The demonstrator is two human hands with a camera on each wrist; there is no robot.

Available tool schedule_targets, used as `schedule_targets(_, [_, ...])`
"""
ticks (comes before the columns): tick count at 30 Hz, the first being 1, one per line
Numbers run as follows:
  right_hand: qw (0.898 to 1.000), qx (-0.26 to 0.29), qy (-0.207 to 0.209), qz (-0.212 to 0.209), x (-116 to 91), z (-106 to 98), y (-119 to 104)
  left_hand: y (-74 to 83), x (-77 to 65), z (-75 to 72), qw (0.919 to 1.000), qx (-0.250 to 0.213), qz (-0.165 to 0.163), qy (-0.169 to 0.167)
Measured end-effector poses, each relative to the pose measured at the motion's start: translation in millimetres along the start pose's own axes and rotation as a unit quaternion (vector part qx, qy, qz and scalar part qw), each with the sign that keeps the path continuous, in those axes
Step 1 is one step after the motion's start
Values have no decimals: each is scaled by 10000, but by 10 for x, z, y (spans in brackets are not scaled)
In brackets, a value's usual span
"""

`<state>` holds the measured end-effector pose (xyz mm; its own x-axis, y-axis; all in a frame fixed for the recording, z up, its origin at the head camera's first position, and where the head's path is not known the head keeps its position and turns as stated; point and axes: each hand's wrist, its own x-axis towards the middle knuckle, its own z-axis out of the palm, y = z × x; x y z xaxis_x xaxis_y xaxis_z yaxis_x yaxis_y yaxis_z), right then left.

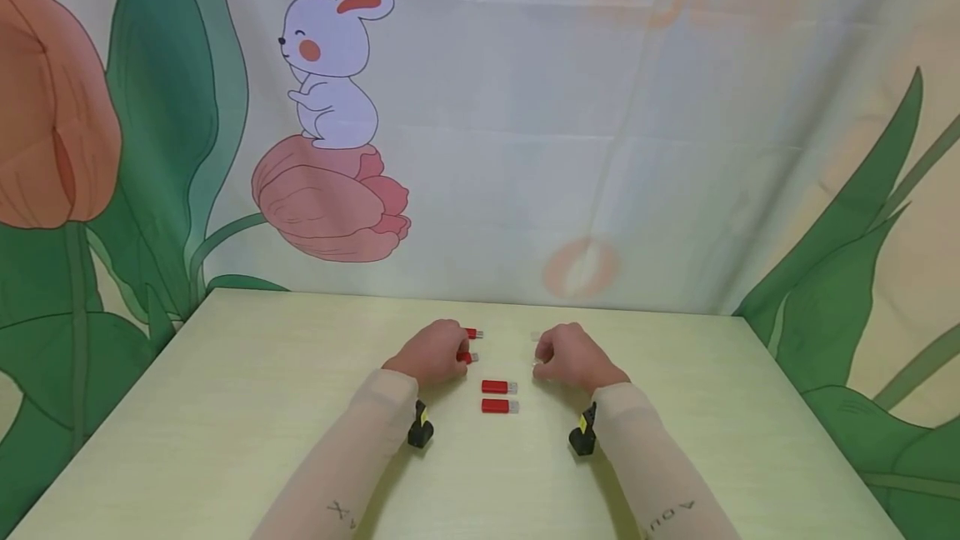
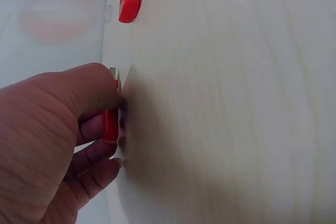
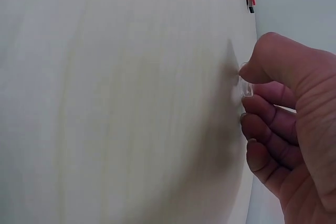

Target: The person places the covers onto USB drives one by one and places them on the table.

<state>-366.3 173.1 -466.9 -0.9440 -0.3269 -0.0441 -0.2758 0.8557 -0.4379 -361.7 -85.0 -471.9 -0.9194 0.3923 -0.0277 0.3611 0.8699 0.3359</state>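
In the left wrist view my left hand (image 2: 47, 124) pinches a red USB flash drive (image 2: 111, 124) between thumb and fingers, low over the table. Its metal plug points right in the head view, toward my right hand (image 1: 573, 357). That hand pinches a small clear plastic cap (image 3: 245, 86) close to the tabletop, partly hidden by the thumb. Just beyond the left fingers lies another red USB flash drive (image 1: 472, 333), its plug bare. A second clear cap (image 1: 536, 336) lies beyond the right hand. Between the wrists, two red USB flash drives (image 1: 494, 387) wear clear caps.
The pale wood-grain table (image 1: 262, 407) ends at a back edge just beyond the hands. Behind it hangs a cloth (image 1: 487, 148) printed with a rabbit and tulips. Black wrist cameras (image 1: 421, 427) sit under both cuffs.
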Motion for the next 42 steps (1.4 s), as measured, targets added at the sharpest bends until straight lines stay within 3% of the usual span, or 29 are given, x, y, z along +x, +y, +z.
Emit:
schedule_targets(16, [9995,-317,-82,-52,22,-34,16,-22,-49,-2,9997,-203,-26,159])
schedule_targets(24, [9994,-225,-13,-250,25,-19,71,-48,-94,-32,9990,-126,355,228])
schedule_targets(33, [9977,244,479,-404,2,9,137,-1,-191,-100,9982,-293,496,189])
schedule_targets(42, [9942,946,404,-323,-115,-47,70,-5,-265,-115,9984,-286,420,244])
